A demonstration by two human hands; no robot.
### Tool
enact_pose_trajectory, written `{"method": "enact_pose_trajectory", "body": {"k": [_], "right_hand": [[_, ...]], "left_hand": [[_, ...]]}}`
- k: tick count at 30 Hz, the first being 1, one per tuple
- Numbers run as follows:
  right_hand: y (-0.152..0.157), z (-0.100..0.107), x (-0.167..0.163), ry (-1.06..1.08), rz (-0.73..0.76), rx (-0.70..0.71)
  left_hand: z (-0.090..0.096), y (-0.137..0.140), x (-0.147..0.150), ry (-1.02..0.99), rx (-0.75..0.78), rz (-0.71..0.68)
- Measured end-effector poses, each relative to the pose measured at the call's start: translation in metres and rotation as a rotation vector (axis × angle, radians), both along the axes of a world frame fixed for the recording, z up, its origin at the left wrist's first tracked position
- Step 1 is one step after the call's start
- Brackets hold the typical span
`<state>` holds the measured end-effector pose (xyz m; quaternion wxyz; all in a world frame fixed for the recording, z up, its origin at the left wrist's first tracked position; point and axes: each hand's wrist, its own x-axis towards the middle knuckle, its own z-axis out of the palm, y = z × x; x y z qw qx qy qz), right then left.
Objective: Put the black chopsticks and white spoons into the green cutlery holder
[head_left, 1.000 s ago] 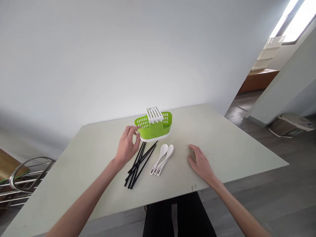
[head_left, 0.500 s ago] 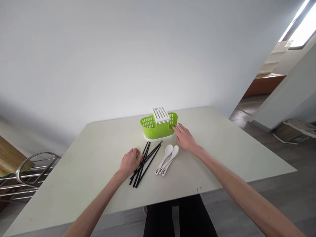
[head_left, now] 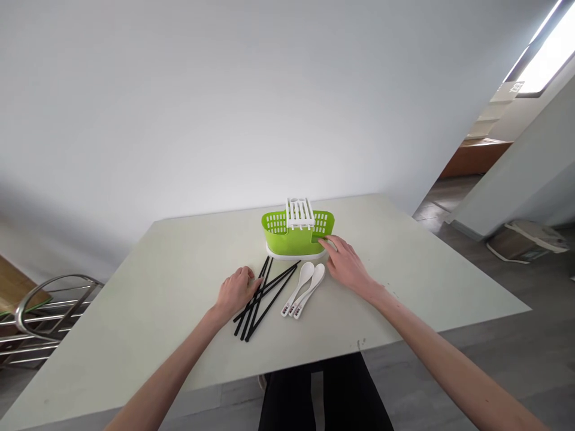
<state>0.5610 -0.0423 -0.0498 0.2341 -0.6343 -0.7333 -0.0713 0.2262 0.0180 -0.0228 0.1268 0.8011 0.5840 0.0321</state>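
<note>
Now, mid-frame, the green basket (head_left: 287,244) has been turned squarer, touched by the right hand (head_left: 348,269); chopsticks (head_left: 272,303) are partly hidden by the left hand (head_left: 236,291). Neither hand's grip can be told.

We've got just the one view, from a cam worn on the head, looking forward and down across the table (head_left: 179,269). It's right up at the near edge, so we catch black trousers (head_left: 287,395) at the bottom, and the green basket (head_left: 293,244) lands near mid-frame. Pretty wide too: we see lots of wall (head_left: 233,108) ahead and a bit of window (head_left: 548,60) top right.
</note>
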Motion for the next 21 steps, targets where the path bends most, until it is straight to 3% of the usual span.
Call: {"method": "enact_pose_trajectory", "body": {"k": [5, 13, 18, 21], "right_hand": [[-0.006, -0.004, 0.000, 0.024, 0.005, -0.014], [-0.012, -0.004, 0.004, 0.087, 0.032, -0.019], [-0.022, 0.004, 0.013, 0.177, -0.004, 0.049], [-0.035, 0.016, 0.016, 0.246, -0.032, 0.107]], "left_hand": [[0.006, 0.008, -0.007, 0.084, -0.009, -0.011], [0.040, 0.034, -0.033, 0.352, 0.060, 0.050], [0.050, 0.036, -0.048, 0.379, 0.083, 0.079], [0.065, 0.034, -0.060, 0.381, 0.104, 0.088]]}}
